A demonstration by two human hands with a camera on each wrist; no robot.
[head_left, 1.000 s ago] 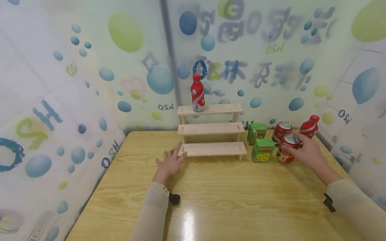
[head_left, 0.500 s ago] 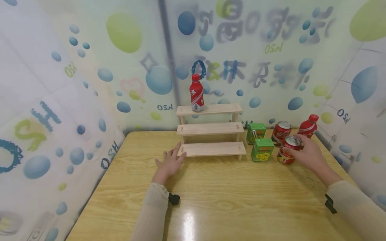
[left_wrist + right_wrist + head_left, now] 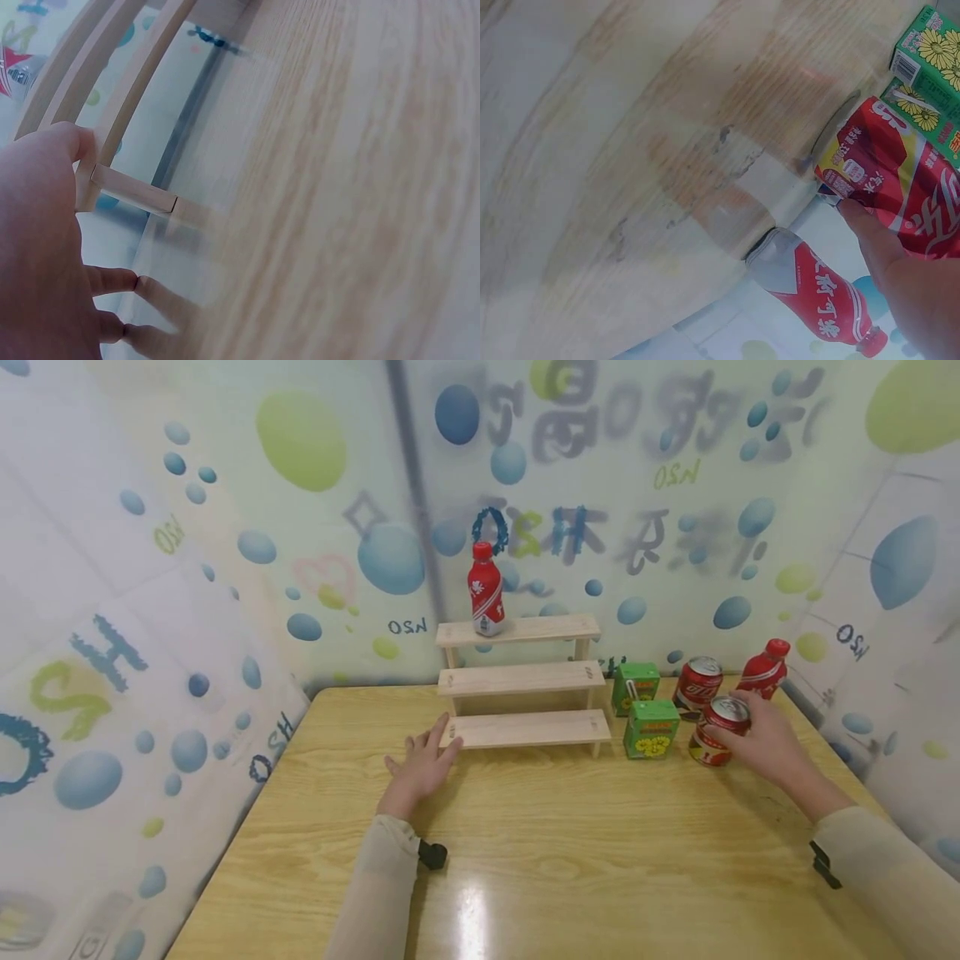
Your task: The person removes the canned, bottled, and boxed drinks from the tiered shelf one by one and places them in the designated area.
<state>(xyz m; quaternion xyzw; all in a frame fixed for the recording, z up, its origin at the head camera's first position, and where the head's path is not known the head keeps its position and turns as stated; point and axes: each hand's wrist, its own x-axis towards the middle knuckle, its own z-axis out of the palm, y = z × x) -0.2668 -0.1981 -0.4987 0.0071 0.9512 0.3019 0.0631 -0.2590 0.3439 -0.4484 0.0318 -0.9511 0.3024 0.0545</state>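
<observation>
At the right side of the table, my right hand (image 3: 765, 739) grips a red soda can (image 3: 723, 727), with thumb and fingers round its sides. The can's side lettering fills the right of the right wrist view, and part of it is hidden by the hand. I cannot tell whether its base touches the table. My left hand (image 3: 420, 768) has its fingers spread and touches the left end of the lowest step of a wooden three-tier stand (image 3: 525, 728). In the left wrist view, two fingertips (image 3: 112, 279) reach down to the tabletop.
A red bottle (image 3: 487, 593) stands on the stand's top tier. Two green drink boxes (image 3: 651, 731) stand between stand and cans. Behind the held can are another red can (image 3: 699, 681) and a second red bottle (image 3: 765, 670). Patterned walls (image 3: 337, 568) enclose the table.
The held can has shifted slightly to the right with my right hand. My left hand stays at the stand's end. The head view has drifted a little.
</observation>
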